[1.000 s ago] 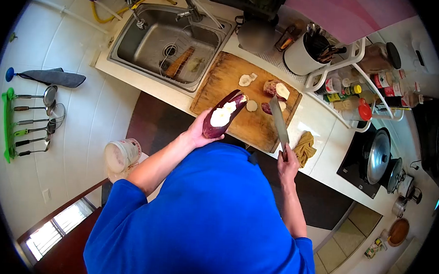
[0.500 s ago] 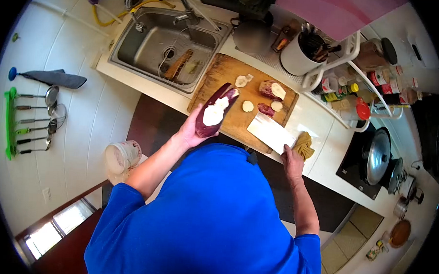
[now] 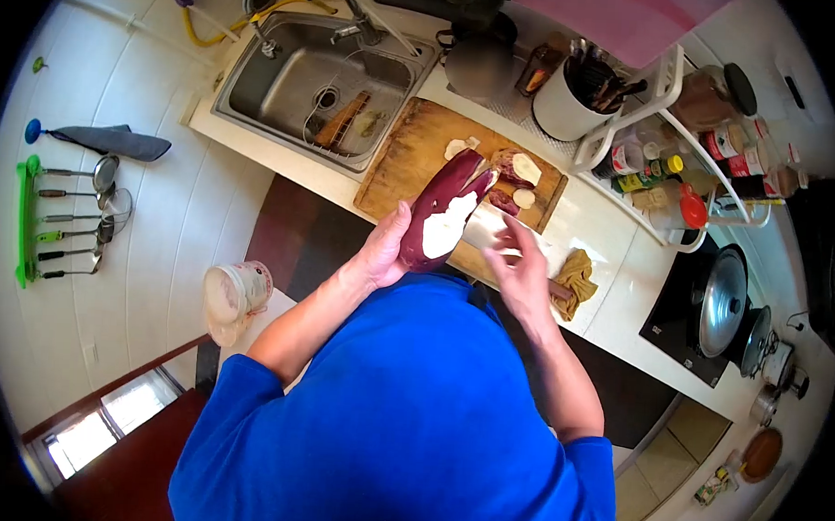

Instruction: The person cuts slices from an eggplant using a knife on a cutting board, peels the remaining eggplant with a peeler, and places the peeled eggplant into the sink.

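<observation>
My left hand (image 3: 382, 249) grips the lower end of a large purple-skinned sweet potato (image 3: 429, 205), held up over the front of the wooden cutting board (image 3: 398, 171). A broad patch of its white flesh is exposed. Close to its right side is my right hand (image 3: 523, 276), empty, with its fingers apart and slightly blurred. Beneath that hand a cleaver (image 3: 482, 228) lies on the board, its handle pointing right. Behind the potato are a cut chunk (image 3: 519, 169), a small purple piece (image 3: 504, 203), a round slice (image 3: 525, 199) and a pale scrap (image 3: 458, 148).
A steel sink (image 3: 267, 77) with a wire rack adjoins the board on the left. A mustard cloth (image 3: 576, 284) lies beside the cleaver handle. Behind stand a white utensil holder (image 3: 566, 109) and a bottle rack (image 3: 668, 169). A lidded pan (image 3: 723, 300) sits on the stove at right.
My right hand has let go of the cleaver and moved left and up toward the sweet potato. My left hand has shifted right with the potato, which now covers part of the board.
</observation>
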